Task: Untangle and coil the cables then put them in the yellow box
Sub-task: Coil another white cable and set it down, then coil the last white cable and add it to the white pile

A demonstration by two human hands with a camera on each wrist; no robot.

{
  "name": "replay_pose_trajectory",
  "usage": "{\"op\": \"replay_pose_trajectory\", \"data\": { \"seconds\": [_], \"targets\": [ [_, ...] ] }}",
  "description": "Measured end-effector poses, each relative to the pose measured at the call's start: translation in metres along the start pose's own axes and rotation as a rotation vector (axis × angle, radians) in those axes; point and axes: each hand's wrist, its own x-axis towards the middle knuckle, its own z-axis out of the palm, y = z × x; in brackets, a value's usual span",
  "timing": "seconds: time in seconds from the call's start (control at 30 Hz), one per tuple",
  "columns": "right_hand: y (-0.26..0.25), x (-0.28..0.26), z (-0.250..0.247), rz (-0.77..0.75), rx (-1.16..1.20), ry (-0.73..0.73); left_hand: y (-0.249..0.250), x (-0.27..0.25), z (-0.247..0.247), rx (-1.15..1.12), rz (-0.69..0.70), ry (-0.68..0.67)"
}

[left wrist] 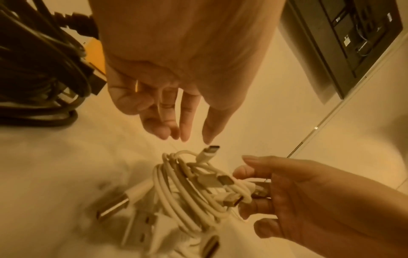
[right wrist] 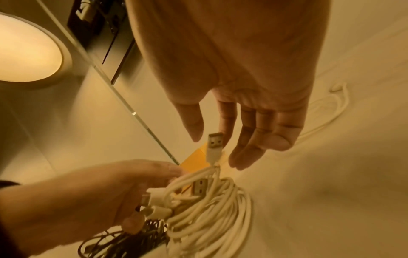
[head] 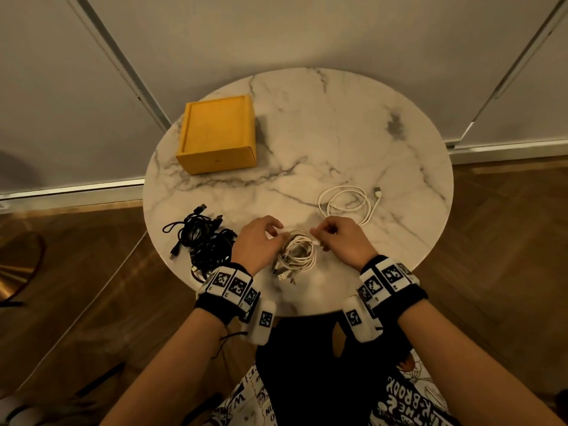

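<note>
A tangled bundle of white cables (head: pixel 296 253) lies near the front edge of the round marble table (head: pixel 338 133), between both hands. My left hand (head: pixel 272 233) holds the bundle's upper left side, its fingertips (left wrist: pixel 185 136) just above a USB-C plug (left wrist: pixel 210 151). My right hand (head: pixel 319 239) pinches a USB-A plug (right wrist: pixel 215 141) that sticks up from the bundle (right wrist: pixel 209 209). One white cable (head: pixel 347 204) lies apart in a loose coil to the right. A black cable tangle (head: pixel 203 241) sits left of my left hand. The yellow box (head: pixel 218 133) stands at the back left.
The table's front rim is just under my wrists. Bare marble lies between the box and the cables. A wooden floor surrounds the table, with white wall panels behind it and a brass-coloured object (head: pixel 18 272) at far left.
</note>
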Motion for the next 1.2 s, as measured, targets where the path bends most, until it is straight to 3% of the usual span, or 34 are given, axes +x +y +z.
{"op": "replay_pose_trajectory", "data": {
  "seconds": [0.07,0.17,0.4,0.53,0.77,0.83,0.9,1.0,1.1,1.2],
  "targets": [
    [0.004,0.001,-0.010,0.033,0.085,0.029,0.000,-0.001,-0.002,-0.055,0.038,0.045],
    [0.015,-0.003,-0.032,0.058,0.008,0.071,0.001,-0.004,-0.002,-0.145,0.120,0.092],
    [0.038,-0.003,-0.065,-0.036,-0.373,0.084,0.030,-0.005,0.015,-0.267,0.204,-0.034],
    [0.053,0.004,-0.057,-0.069,-0.559,0.024,0.040,-0.011,0.021,-0.351,0.234,-0.102],
    [0.049,0.016,-0.048,-0.080,-0.828,0.051,0.046,-0.017,0.010,-0.317,0.267,-0.169],
    [0.037,0.010,-0.051,-0.158,-0.840,0.018,0.050,-0.014,0.004,-0.279,0.272,-0.168],
    [0.015,0.003,-0.062,-0.240,-0.709,0.068,0.062,-0.007,-0.005,-0.215,0.311,-0.126],
    [-0.036,-0.008,-0.093,-0.346,-0.523,0.168,0.089,0.009,-0.024,-0.146,0.473,-0.029],
    [-0.093,-0.026,-0.121,-0.551,-0.453,0.194,0.128,0.031,-0.040,0.054,0.687,-0.012],
    [-0.129,-0.041,-0.146,-0.663,-0.389,0.221,0.167,0.053,-0.060,0.144,0.717,0.037]
  ]
}}
